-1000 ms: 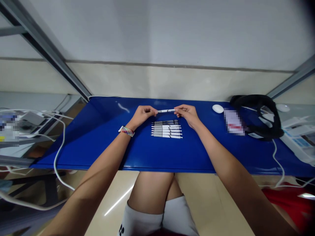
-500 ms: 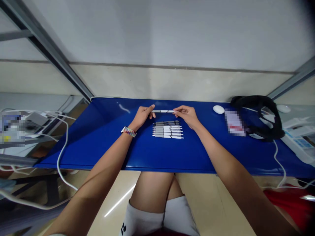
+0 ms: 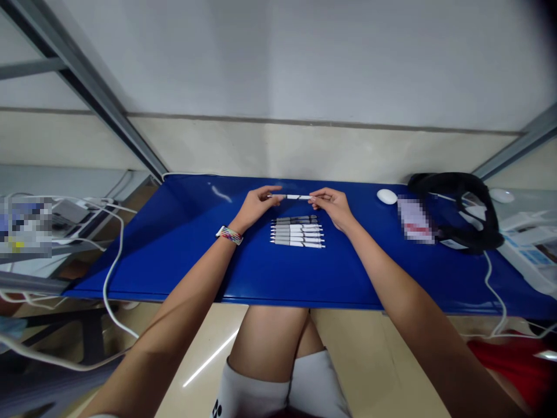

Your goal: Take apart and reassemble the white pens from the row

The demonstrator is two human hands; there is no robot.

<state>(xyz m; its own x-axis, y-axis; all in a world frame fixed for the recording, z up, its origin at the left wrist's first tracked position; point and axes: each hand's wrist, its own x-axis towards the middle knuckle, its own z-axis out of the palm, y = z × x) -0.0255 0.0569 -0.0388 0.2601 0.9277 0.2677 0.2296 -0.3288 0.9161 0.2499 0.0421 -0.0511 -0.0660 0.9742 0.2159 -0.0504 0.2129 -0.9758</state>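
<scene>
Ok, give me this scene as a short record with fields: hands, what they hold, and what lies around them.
surface: blue table
left hand: fingers at the left end of the pen
right hand: pinches the pen's right end
pen: white, level, held above the table
row of pens: side by side on the table, just nearer than the hands
right side: white mouse, black bag

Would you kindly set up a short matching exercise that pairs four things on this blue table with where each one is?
Things:
1. pen
2. row of pens
3. white mouse
4. black headset

Places:
A. lying flat on the blue table in front of the hands
B. at the table's far right end
C. held between the left hand and the right hand
D. just right of the right hand, near the back edge

Pairs: 1-C, 2-A, 3-D, 4-B
</scene>
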